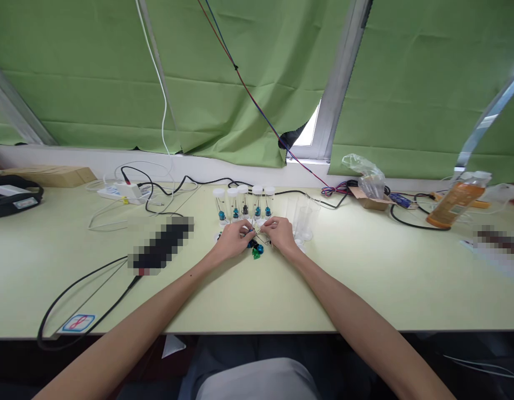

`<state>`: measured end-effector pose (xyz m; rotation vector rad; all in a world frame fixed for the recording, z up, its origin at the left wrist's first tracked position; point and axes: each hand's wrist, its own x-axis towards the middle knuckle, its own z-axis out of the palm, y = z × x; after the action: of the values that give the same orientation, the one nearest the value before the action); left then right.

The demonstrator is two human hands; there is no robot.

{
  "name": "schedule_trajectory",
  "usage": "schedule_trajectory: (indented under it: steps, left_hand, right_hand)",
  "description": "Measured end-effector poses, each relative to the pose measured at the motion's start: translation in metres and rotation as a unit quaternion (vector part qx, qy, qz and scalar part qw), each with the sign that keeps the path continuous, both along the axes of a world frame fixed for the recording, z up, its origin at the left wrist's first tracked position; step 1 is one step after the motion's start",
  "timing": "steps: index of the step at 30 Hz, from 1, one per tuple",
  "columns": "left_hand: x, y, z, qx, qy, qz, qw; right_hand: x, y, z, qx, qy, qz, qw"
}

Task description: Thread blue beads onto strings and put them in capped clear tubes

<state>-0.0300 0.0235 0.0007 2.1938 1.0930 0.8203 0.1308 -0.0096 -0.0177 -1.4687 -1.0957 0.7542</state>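
My left hand (235, 238) is closed in a pinch on a small dark-blue piece with a thin stem (252, 223). Opposite it, my right hand (280, 232) has thumb and fingers pressed together near several thin stems; what lies in its fingertips is too small to make out. Just under the fingertips lies a little heap of blue, black and green pieces (257, 251) on the table. Behind the hands stand several clear tubes with white caps (221, 206), each with a blue or dark piece on a thin stem inside. Clear tubes (303, 222) stand beyond my right hand.
A pixelated dark object with a black cable (160, 244) lies to the left on the table (115, 300). At the back are a power strip (129, 191), cables, and a small cardboard box (370, 199) with a plastic bag. An orange bottle (459, 200) leans at the right.
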Motion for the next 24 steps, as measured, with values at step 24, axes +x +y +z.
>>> schedule_trajectory:
  steps: [24]
  left_hand:
    - [0.0010, -0.0055, 0.0054, -0.031, -0.064, 0.030, 0.997]
  right_hand:
    - [0.0028, 0.0023, 0.0015, 0.019, 0.102, -0.006, 0.995]
